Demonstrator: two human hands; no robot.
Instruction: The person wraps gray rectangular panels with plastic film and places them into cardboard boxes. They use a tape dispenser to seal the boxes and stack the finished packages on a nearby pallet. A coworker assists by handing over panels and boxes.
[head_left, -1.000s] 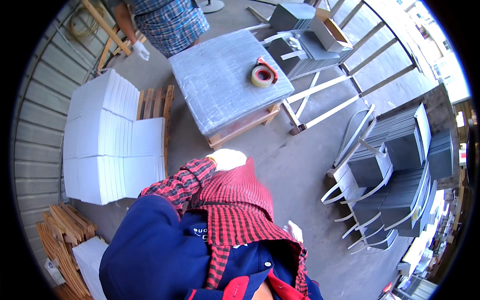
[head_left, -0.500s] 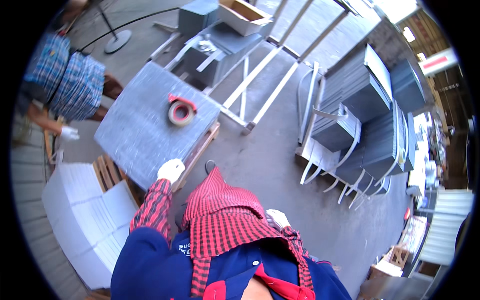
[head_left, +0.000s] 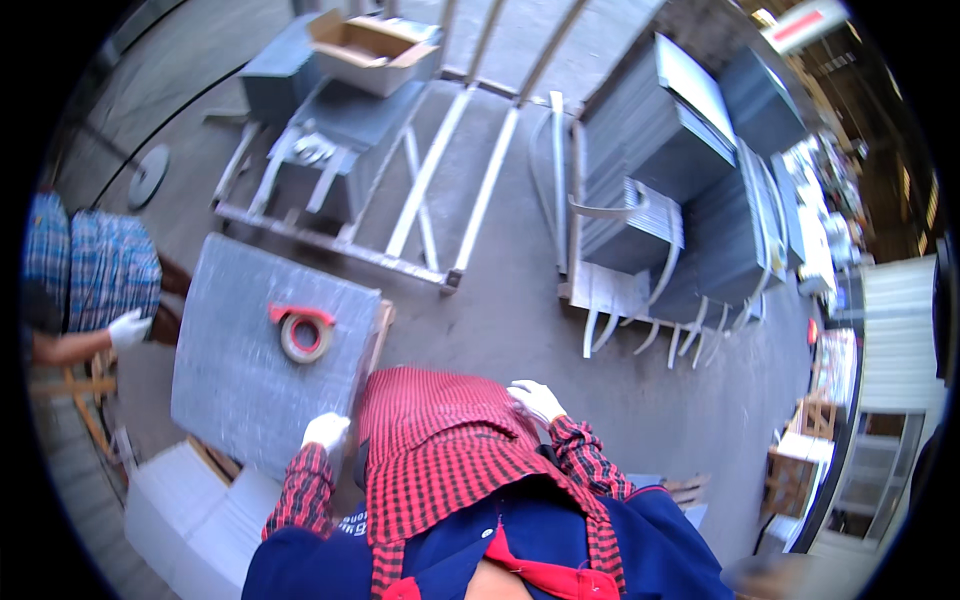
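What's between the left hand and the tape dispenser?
In the head view, only the top of the grey wrapped load between left hand and tape dispenser.

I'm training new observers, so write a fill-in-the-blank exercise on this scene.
The left hand and right hand wear gloves coloured ____.
Of those two, the ____ hand is nearer the grey block.
The tape dispenser lying on that block is coloured ____.
Missing words: white; left; red.

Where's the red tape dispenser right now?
In the head view, left of centre, the red tape dispenser lies on top of the grey wrapped load, beyond the person's left hand.
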